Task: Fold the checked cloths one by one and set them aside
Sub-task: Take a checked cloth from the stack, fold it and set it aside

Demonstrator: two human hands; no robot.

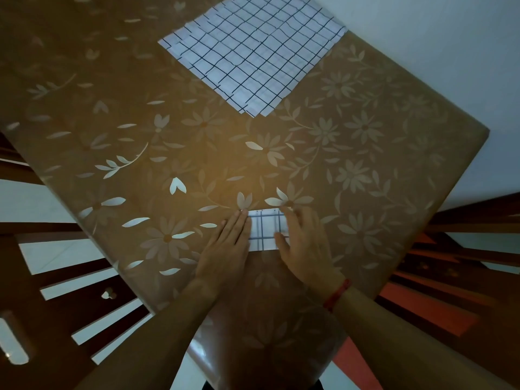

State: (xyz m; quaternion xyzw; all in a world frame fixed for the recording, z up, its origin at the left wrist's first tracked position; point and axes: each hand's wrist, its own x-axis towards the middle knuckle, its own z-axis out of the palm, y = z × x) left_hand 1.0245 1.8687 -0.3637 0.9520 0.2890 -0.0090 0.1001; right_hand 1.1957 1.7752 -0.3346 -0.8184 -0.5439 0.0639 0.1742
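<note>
Left hand [225, 249] and right hand [305, 246] lie flat, fingers [239, 226] straight, pressing either end of the small folded cloth [267, 229] on the counter [365, 178]; well beyond that cloth, a stack [250, 52] of checked cloths lies spread.

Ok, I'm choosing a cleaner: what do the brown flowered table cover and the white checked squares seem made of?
The brown flowered table cover looks like glossy plastic or vinyl: light glares off its petals. The stacked white checked squares look like thin matte cloth, maybe paper: flat, crisp edges, no sheen.
</note>
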